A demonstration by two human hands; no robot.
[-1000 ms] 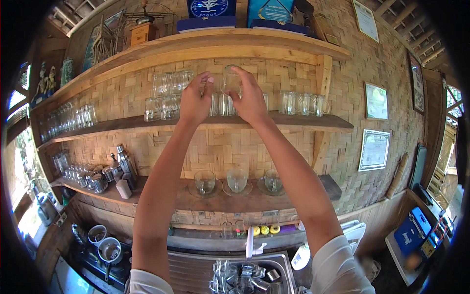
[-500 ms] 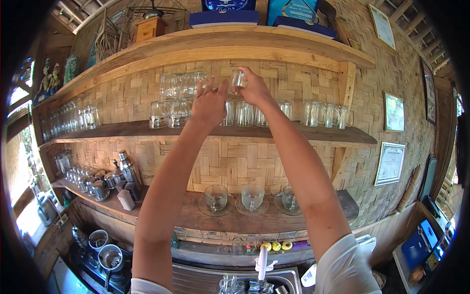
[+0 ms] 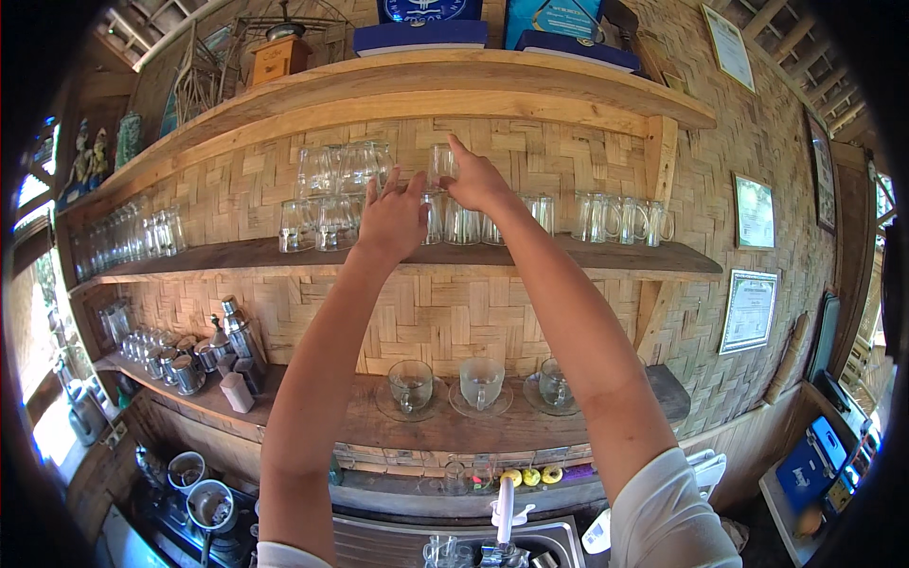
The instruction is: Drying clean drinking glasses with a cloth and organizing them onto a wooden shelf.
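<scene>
My right hand (image 3: pixel 478 182) is closed round a clear drinking glass (image 3: pixel 440 163). That glass is upright, just above or resting on a row of clear glasses (image 3: pixel 462 222) on the middle shelf (image 3: pixel 492 260); I cannot tell whether it touches them. Left of it my left hand (image 3: pixel 393 220) is raised in front of the row, fingers spread and pointing up, with nothing visible in it. Beside its fingertips, more glasses (image 3: pixel 346 168) are stacked in a second layer on the lower ones (image 3: pixel 312 225). My hands hide part of the row.
Glass mugs (image 3: pixel 615 220) line the shelf's right end. Below are glass cups on saucers (image 3: pixel 481 383), metal-lidded jars (image 3: pixel 187 374) and a shaker (image 3: pixel 237 327). A faucet (image 3: pixel 505 506) rises over the sink (image 3: pixel 559 535). Pots (image 3: pixel 210 506) stand lower left. The upper shelf (image 3: pixel 530 90) overhangs my hands.
My right hand has brought the glass slightly left and down toward the row. The left hand stays close by with its fingers spread. The whole view has shifted a little.
</scene>
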